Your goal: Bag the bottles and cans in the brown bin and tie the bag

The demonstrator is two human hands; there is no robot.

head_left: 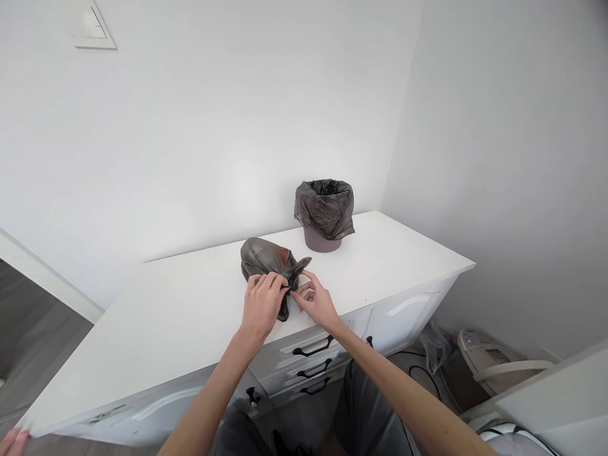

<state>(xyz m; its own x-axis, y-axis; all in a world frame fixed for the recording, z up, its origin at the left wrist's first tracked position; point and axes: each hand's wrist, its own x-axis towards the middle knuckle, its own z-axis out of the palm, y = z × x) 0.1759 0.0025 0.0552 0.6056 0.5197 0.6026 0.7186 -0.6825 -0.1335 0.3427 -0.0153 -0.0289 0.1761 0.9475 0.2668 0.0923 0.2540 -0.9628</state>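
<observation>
A filled dark grey plastic bag lies on its side on the white cabinet top, its gathered neck toward me. Something orange and a bit of green show through the thin plastic. My left hand is closed on the neck, fingers curled over the twisted plastic. From the other side, my right hand pinches the same gathered end with thumb and fingertips. A loose tail of the bag sticks up past my right fingers, and another end hangs below my left.
Behind the bag stands a small brown bin with a dark liner folded over its rim. Another person's fingers touch the cabinet's left front corner. Black drawer handles face me. An appliance sits on the floor at right.
</observation>
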